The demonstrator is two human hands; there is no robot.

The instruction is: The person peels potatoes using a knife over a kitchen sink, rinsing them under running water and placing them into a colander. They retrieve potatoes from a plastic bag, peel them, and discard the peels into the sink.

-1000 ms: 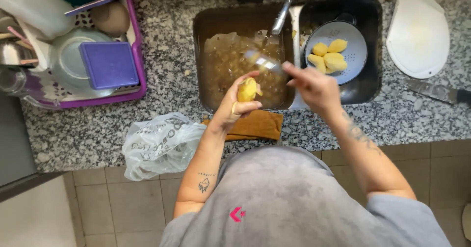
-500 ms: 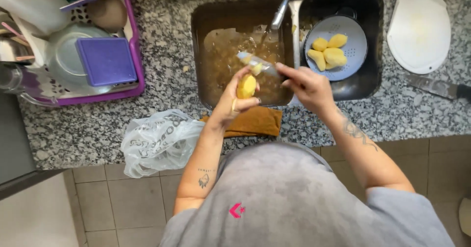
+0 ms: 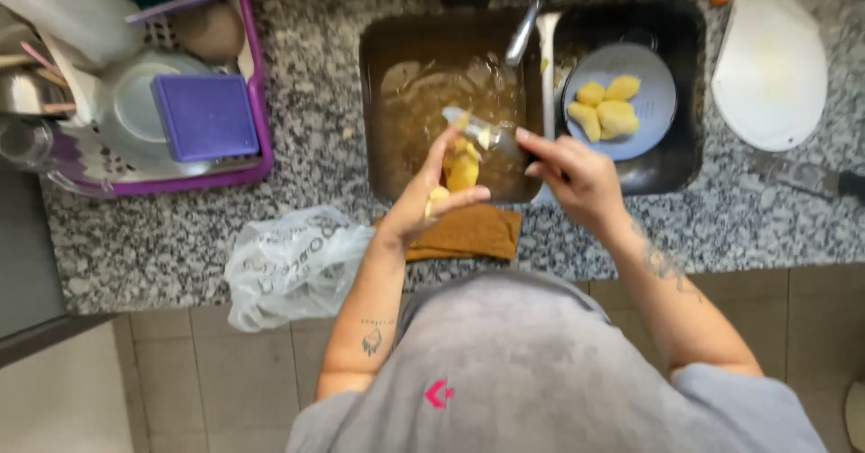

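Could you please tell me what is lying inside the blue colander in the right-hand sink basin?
The blue colander holds several peeled yellow potato pieces, clustered left of centre. Its right side shows bare. Whatever lies beneath the colander in the dark basin is covered.

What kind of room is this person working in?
Most likely a home kitchen. A speckled stone counter holds a double sink with a tap, a purple dish rack sits beside it, and the left hand holds a yellow potato over the basin.
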